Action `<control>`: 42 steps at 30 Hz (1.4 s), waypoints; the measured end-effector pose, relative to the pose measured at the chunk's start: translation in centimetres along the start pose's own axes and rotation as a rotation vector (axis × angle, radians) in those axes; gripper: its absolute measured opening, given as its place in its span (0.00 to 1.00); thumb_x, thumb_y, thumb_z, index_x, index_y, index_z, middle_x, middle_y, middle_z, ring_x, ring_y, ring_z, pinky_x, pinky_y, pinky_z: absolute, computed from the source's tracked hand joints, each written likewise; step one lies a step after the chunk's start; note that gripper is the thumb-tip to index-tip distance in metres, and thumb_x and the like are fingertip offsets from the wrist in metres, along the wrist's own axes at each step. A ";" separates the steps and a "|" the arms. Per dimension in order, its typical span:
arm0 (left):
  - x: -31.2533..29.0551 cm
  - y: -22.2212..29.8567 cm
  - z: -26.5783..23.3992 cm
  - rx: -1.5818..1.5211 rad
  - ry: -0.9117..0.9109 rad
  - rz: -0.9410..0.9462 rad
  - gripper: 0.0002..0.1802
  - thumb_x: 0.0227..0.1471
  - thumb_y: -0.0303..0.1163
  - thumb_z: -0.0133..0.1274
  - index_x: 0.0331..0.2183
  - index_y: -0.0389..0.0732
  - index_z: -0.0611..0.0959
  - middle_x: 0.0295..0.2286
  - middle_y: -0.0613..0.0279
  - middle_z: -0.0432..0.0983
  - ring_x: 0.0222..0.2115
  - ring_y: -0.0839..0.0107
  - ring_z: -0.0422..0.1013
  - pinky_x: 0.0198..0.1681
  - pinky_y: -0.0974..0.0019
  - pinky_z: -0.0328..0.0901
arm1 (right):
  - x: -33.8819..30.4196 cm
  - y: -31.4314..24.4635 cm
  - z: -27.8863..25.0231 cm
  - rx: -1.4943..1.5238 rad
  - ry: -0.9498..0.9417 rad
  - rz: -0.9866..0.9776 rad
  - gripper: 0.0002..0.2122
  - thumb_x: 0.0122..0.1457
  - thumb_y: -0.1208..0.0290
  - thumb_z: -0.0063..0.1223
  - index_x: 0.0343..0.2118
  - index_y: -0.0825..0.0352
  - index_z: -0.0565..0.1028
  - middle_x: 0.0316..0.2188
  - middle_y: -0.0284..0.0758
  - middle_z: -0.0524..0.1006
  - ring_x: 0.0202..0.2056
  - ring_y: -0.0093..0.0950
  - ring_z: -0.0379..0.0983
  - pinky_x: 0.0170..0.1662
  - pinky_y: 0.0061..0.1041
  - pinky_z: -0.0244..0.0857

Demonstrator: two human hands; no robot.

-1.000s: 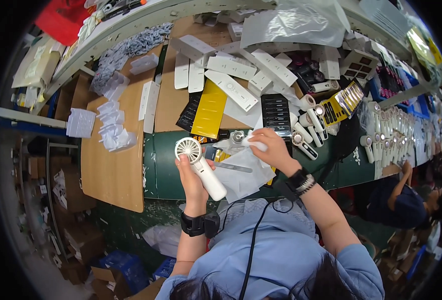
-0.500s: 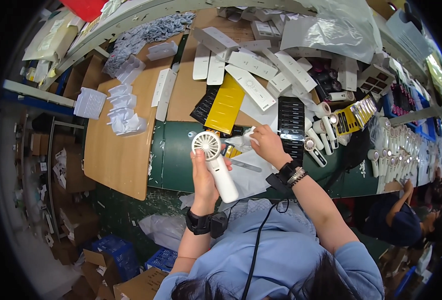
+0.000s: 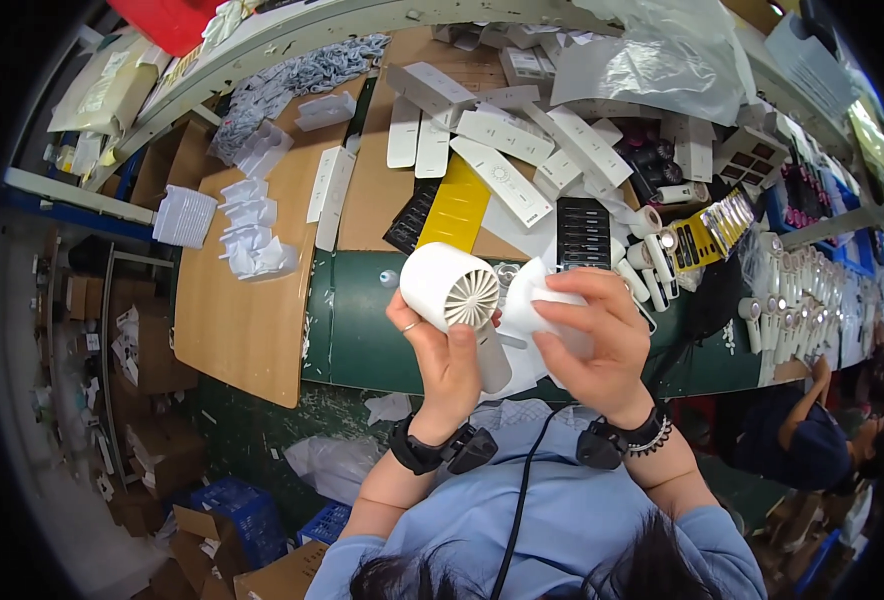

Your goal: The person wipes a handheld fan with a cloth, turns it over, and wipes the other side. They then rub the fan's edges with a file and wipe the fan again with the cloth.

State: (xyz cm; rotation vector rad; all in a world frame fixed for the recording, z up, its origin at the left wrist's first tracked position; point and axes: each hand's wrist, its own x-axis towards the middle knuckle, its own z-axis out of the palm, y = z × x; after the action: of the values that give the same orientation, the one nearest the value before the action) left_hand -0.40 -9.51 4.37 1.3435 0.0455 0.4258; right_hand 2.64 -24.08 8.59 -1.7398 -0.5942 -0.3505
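Observation:
A white handheld fan (image 3: 430, 280) is in my left hand (image 3: 442, 372), whose fingers wrap around it just below the head. The fan's head is raised and tilted, its ribbed grille facing right, while the handle hangs down toward me. Close beside it on the right, my right hand (image 3: 602, 335) pinches a soft white cloth or tissue (image 3: 528, 300) between thumb and fingers. Whether the cloth touches the fan, I cannot tell. Below both hands, a sheet of white paper (image 3: 528, 375) lies on the green table (image 3: 362, 330).
White boxes (image 3: 502, 180) are heaped at the back, near a yellow sheet (image 3: 458, 205) and a black slotted sheet (image 3: 583, 232). More white fans (image 3: 652, 262) lie to the right. Folded white inserts (image 3: 252, 225) stand on the wooden board (image 3: 232, 330). A person (image 3: 792, 430) sits at far right.
The left hand has raised and turned the fan, so the grille now faces right instead of up. My right hand has come nearer, bringing the white cloth beside the fan.

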 end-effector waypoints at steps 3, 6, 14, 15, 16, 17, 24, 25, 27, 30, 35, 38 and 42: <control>-0.2 -0.2 1.3 0.038 0.036 0.104 0.35 0.53 0.48 0.46 0.49 0.38 0.48 0.46 0.52 0.55 0.44 0.69 0.60 0.48 0.65 0.57 | 0.1 -0.6 0.3 -0.192 0.007 -0.165 0.10 0.38 0.83 0.57 0.28 0.69 0.76 0.35 0.37 0.73 0.35 0.34 0.70 0.40 0.28 0.64; -0.5 -0.9 1.9 -0.052 0.058 0.137 0.37 0.52 0.48 0.48 0.50 0.37 0.47 0.48 0.53 0.51 0.47 0.68 0.56 0.51 0.64 0.53 | 0.4 0.6 0.4 -0.236 0.083 -0.162 0.10 0.37 0.83 0.58 0.27 0.69 0.76 0.33 0.37 0.74 0.35 0.35 0.70 0.39 0.28 0.65; 0.2 -1.1 3.4 0.047 0.131 0.227 0.39 0.50 0.49 0.50 0.49 0.37 0.48 0.47 0.53 0.52 0.47 0.67 0.58 0.50 0.64 0.55 | 0.6 0.7 0.2 -0.252 0.131 -0.198 0.09 0.36 0.84 0.57 0.25 0.68 0.76 0.28 0.34 0.75 0.33 0.34 0.70 0.36 0.27 0.66; 0.1 -1.1 3.5 0.029 0.132 0.245 0.39 0.50 0.49 0.50 0.48 0.37 0.48 0.46 0.53 0.53 0.47 0.67 0.58 0.50 0.64 0.55 | 0.8 0.9 0.1 -0.265 0.134 -0.190 0.09 0.36 0.84 0.57 0.25 0.68 0.76 0.28 0.34 0.75 0.33 0.33 0.70 0.36 0.26 0.66; 0.0 -1.2 3.6 0.011 0.133 0.263 0.39 0.50 0.49 0.50 0.48 0.36 0.48 0.46 0.53 0.53 0.47 0.67 0.57 0.50 0.64 0.55 | 0.9 0.7 0.1 -0.263 0.135 -0.191 0.09 0.36 0.84 0.57 0.25 0.68 0.76 0.28 0.34 0.75 0.33 0.33 0.70 0.36 0.26 0.66; -0.1 -1.2 3.6 -0.007 0.133 0.277 0.39 0.50 0.49 0.50 0.48 0.36 0.48 0.46 0.53 0.53 0.47 0.67 0.57 0.50 0.64 0.54 | 0.8 0.1 0.2 -0.239 0.125 -0.202 0.09 0.36 0.84 0.57 0.25 0.68 0.76 0.28 0.34 0.75 0.33 0.33 0.70 0.36 0.27 0.66; -0.6 -2.4 3.3 0.052 0.118 0.196 0.37 0.51 0.49 0.49 0.48 0.37 0.49 0.45 0.53 0.55 0.46 0.68 0.59 0.49 0.65 0.56 | 0.8 0.5 0.5 -0.163 0.136 -0.193 0.08 0.36 0.83 0.57 0.24 0.68 0.76 0.27 0.34 0.76 0.32 0.33 0.70 0.36 0.27 0.66; -0.5 -2.6 3.3 0.057 0.122 0.168 0.36 0.51 0.49 0.48 0.48 0.37 0.49 0.44 0.53 0.56 0.46 0.68 0.60 0.49 0.65 0.57 | 0.7 0.5 0.5 -0.178 0.125 -0.186 0.08 0.37 0.83 0.57 0.24 0.68 0.76 0.27 0.34 0.76 0.32 0.34 0.70 0.36 0.27 0.66; -0.2 -2.2 3.5 0.024 0.117 0.130 0.36 0.52 0.49 0.48 0.48 0.38 0.49 0.44 0.53 0.56 0.45 0.69 0.60 0.48 0.66 0.57 | 0.3 0.4 0.4 -0.211 0.105 -0.167 0.08 0.37 0.83 0.56 0.24 0.69 0.76 0.27 0.34 0.76 0.32 0.34 0.70 0.36 0.27 0.66; -0.2 -1.7 3.4 -0.042 0.105 0.048 0.35 0.52 0.50 0.46 0.48 0.38 0.49 0.44 0.53 0.57 0.44 0.69 0.61 0.48 0.66 0.58 | 0.9 0.8 0.6 -0.198 0.093 -0.165 0.08 0.37 0.83 0.56 0.24 0.69 0.76 0.28 0.34 0.76 0.32 0.34 0.70 0.36 0.27 0.66; 0.0 -1.3 2.6 -0.120 -0.007 -0.065 0.34 0.53 0.51 0.44 0.48 0.38 0.49 0.44 0.53 0.57 0.43 0.70 0.61 0.46 0.67 0.58 | 0.8 3.1 -1.2 -0.087 0.189 -0.016 0.07 0.37 0.83 0.56 0.24 0.69 0.76 0.27 0.33 0.75 0.32 0.34 0.70 0.35 0.26 0.66; 0.2 -0.9 2.4 -0.235 -0.104 -0.118 0.33 0.53 0.50 0.44 0.48 0.39 0.49 0.44 0.53 0.58 0.41 0.70 0.64 0.43 0.68 0.62 | 0.5 1.8 -1.7 -0.072 0.175 -0.060 0.08 0.38 0.84 0.56 0.24 0.69 0.76 0.27 0.34 0.75 0.31 0.33 0.70 0.36 0.26 0.65; 0.3 -1.9 3.0 -0.062 0.064 0.098 0.33 0.53 0.50 0.44 0.48 0.39 0.49 0.43 0.53 0.58 0.40 0.70 0.64 0.41 0.68 0.62 | 0.7 -0.3 0.0 -0.173 0.142 -0.157 0.08 0.38 0.84 0.56 0.25 0.69 0.76 0.26 0.35 0.75 0.31 0.33 0.69 0.36 0.26 0.65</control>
State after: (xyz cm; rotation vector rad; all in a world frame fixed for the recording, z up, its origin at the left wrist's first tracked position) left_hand 1.19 -12.51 3.36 1.2743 0.0195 0.5487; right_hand 3.02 -23.88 9.19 -1.8197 -0.6132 -0.6463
